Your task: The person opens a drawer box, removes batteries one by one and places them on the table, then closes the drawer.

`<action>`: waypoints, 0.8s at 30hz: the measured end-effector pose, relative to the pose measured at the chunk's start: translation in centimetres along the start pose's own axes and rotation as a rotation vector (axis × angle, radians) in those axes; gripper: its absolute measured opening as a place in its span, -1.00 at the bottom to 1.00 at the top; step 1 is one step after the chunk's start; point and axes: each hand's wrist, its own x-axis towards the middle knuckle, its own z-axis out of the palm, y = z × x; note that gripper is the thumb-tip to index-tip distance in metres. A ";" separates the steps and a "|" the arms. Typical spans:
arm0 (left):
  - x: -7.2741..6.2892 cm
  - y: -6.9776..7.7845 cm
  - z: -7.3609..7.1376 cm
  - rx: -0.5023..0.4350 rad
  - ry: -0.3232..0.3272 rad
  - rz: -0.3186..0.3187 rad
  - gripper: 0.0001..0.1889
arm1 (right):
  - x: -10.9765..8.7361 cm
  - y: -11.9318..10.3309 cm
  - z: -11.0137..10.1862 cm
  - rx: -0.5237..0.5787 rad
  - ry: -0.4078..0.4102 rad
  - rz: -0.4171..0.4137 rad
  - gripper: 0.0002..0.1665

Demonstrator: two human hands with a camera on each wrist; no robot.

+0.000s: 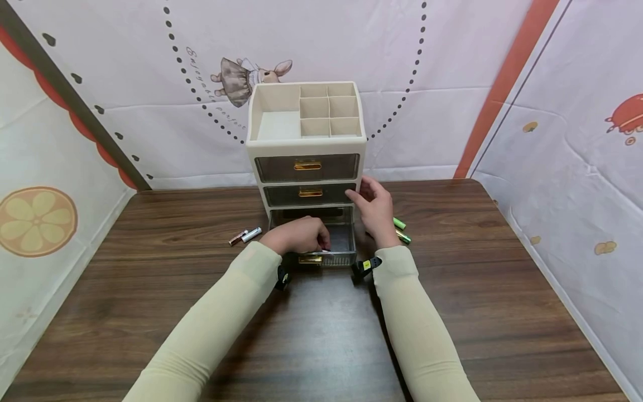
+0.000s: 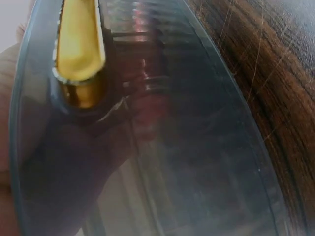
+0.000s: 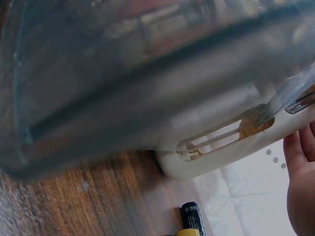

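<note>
A cream desktop drawer cabinet (image 1: 306,144) stands at the back of the table with its clear bottom drawer (image 1: 344,240) pulled out. My left hand (image 1: 303,234) reaches into that drawer, fingers bent down near its front wall. A blurred reddish shape (image 2: 147,115) shows through the clear plastic in the left wrist view; whether my fingers hold it is hidden. My right hand (image 1: 378,211) grips the cabinet's right front edge, thumb at the front by the middle drawer (image 1: 329,195) and fingers at the side. The gold drawer handle (image 2: 81,44) fills the left wrist view's upper left.
Two batteries (image 1: 252,234) lie left of the cabinet. Green batteries (image 1: 400,223) lie to its right, partly behind my right hand. A black battery (image 3: 192,216) shows low in the right wrist view. Printed cloth (image 1: 412,134) hangs behind the wooden table (image 1: 166,268).
</note>
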 end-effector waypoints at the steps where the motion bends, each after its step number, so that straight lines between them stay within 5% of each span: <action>1: 0.0 0.0 0.0 -0.001 0.003 0.002 -0.82 | 0.0 0.0 0.0 -0.001 0.000 -0.002 -0.51; 11: -0.8 -0.9 -0.2 -0.055 0.051 -0.014 -0.86 | 0.0 0.0 0.2 -0.006 -0.005 -0.002 -0.51; 24: -2.9 -0.4 -1.7 -0.082 0.206 0.001 -0.88 | 0.0 0.1 0.0 -0.014 -0.009 0.001 -0.50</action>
